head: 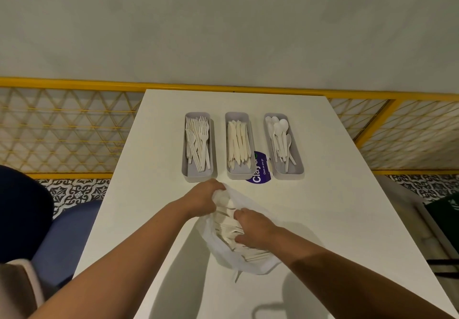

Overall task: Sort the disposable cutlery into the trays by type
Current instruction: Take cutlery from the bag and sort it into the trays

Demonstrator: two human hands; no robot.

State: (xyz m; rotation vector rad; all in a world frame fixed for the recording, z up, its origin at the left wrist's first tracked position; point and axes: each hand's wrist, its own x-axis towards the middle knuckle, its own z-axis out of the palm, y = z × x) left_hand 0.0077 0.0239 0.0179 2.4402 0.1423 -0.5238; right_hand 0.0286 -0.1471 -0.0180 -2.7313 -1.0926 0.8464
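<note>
Step in hand: drawing a piece. At 6 o'clock, the thin white plastic bag (218, 249) holds the unsorted white disposable cutlery (227, 224). The right hand (255, 229) is in the bag mouth, fingers curled among pieces; a grip cannot be confirmed. The left hand (202, 198) pinches the bag rim open. Beyond, three grey oblong plastic trays (239, 176): forks (198, 142) at 11 o'clock, knives (238, 142) at 12, spoons (279, 132) at 1. Next: isolate one piece and identify its type.

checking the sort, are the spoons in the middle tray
No, the middle tray holds knives; the spoons lie in the right tray.
</note>
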